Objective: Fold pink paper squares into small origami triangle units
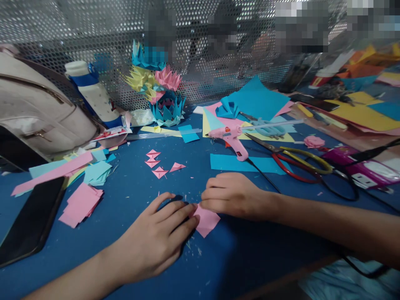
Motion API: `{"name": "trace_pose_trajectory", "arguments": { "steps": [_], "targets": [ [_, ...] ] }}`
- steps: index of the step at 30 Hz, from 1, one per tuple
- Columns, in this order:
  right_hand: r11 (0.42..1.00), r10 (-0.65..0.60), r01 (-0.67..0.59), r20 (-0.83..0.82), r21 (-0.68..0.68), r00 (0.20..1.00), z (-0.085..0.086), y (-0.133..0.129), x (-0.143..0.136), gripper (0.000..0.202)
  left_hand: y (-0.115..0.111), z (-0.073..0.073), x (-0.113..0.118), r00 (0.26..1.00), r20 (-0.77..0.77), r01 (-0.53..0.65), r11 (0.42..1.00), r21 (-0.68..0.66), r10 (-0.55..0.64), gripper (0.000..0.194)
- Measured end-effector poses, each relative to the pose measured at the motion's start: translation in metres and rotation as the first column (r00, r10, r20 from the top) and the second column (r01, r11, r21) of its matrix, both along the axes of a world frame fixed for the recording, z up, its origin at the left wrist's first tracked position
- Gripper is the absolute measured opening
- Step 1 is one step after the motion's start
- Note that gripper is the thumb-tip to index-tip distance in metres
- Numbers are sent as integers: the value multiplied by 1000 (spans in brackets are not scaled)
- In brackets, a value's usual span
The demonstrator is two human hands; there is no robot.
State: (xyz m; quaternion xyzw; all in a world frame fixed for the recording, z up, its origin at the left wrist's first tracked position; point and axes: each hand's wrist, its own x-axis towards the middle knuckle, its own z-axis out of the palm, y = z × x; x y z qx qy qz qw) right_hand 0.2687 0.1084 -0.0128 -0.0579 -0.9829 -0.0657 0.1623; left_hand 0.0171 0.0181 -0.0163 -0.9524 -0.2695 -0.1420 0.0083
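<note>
A small pink paper square (pixel 206 221) lies on the blue table between my hands, one corner pointing toward me. My left hand (pixel 159 233) is palm down, its fingertips on the square's left edge; its thumb is hidden. With fingers curled, my right hand (pixel 234 196) grips the square's upper edge, covering that part. Beyond my left hand are several small folded pink paper pieces (pixel 160 172). To the left sits a stack of pink paper squares (pixel 81 204), with light blue squares (pixel 97 172) behind it.
A pink glue gun (pixel 233 139) and scissors (pixel 300 162) lie beyond my right hand, near a purple power strip (pixel 365 168). A black phone (pixel 34 221) is at left. Folded paper flowers (pixel 167 106), a bottle (pixel 93 93) and a bag (pixel 40 100) stand at the back.
</note>
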Motion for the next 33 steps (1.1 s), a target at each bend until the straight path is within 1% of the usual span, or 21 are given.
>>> {"name": "trace_pose_trajectory", "arguments": {
  "steps": [7,10,11,13,16,18,20,24,28,30,33],
  "targets": [
    [1000,8,-8,14,-20,1000,-2,1,0,32,0,0,-1,1000,0,12,1000,2,-12,37],
    [998,12,-10,18,-66,1000,-2,3,1,33,0,1,-2,1000,-20,21,999,-24,-21,40],
    [995,15,-15,5,-102,1000,-2,4,1,32,0,1,-2,999,-26,26,999,-33,-27,40],
    [976,23,-34,-52,-217,998,-2,7,1,29,1,3,-3,998,-39,40,998,-50,-42,42],
    [912,1,-63,-152,-405,988,-1,11,2,24,3,6,-3,997,-50,56,996,-67,-60,43],
    [887,-17,-65,-172,-457,985,-1,13,3,25,3,7,-4,997,-53,60,996,-70,-63,43],
    [896,-11,-58,-153,-440,988,-1,12,3,25,4,6,-4,997,-52,61,996,-63,-65,44],
    [947,18,-42,-77,-320,997,-1,11,4,23,4,5,-4,996,-56,64,996,-56,-67,44],
    [972,82,-72,39,-225,996,4,12,5,28,4,5,-4,995,-63,67,996,-62,-71,44],
    [975,105,-86,84,-204,991,10,13,6,29,4,5,-4,996,-62,64,996,-61,-68,44],
    [971,104,-70,138,-228,985,19,13,9,24,3,6,-4,996,-58,60,996,-61,-63,44]
  ]
}}
